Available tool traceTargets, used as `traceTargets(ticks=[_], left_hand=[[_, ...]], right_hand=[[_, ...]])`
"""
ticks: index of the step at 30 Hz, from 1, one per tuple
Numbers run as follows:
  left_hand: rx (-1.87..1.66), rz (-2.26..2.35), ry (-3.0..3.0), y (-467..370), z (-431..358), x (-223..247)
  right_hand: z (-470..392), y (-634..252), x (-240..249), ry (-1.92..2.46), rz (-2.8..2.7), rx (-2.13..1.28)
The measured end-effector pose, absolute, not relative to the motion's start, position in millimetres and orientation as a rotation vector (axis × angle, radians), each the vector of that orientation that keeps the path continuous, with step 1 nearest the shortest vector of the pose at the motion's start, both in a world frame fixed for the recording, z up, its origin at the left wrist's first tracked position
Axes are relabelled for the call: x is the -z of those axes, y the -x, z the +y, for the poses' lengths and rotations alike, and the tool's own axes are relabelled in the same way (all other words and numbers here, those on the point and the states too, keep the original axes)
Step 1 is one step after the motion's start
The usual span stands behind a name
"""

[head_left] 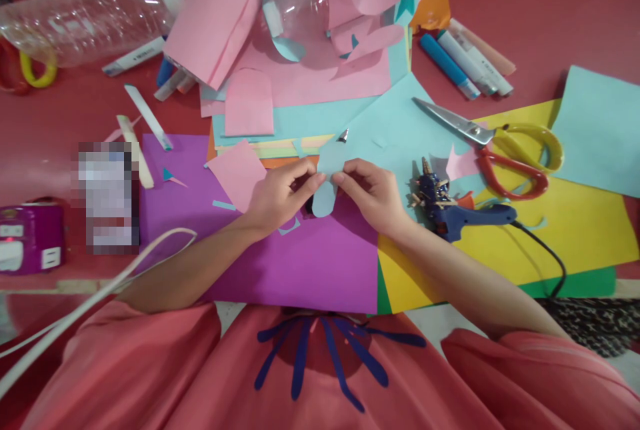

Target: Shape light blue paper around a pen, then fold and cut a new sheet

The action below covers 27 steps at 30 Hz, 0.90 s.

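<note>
Between my two hands is a small light blue paper cutout (326,198) with rounded ends and a narrow middle. My left hand (285,193) pinches its left edge between thumb and fingers. On the opposite edge, my right hand (373,193) grips it the same way. Both hands are over the purple sheet (300,270). A dark thing with a shiny metal tip (343,136) lies partly hidden behind the cutout. Left of my hands is a pink paper piece (240,173). To the right lie a blue glue gun (465,215) and scissors (480,133) with red and yellow handles.
Clear plastic bottles (90,20) and a pink paper-wrapped piece (215,10) stand at the back. Several markers (470,63) lie back right. A phone (110,197) and a purple box (33,237) are on the left. A white cable (100,300) crosses near my left arm.
</note>
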State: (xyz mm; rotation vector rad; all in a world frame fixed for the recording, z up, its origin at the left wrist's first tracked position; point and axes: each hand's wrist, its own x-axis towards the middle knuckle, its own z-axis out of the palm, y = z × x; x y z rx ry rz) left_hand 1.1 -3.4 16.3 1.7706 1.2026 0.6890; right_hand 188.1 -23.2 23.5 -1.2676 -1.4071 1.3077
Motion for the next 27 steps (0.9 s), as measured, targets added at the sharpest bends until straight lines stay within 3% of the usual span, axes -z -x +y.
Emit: traceTargets(ticks=[27], left_hand=[[-0.684, 1.196, -1.812, -1.2, -4.5, -19.6]], right_hand=[[-22.1, -187.3, -19.1, 1.258, -1.627, -1.271]])
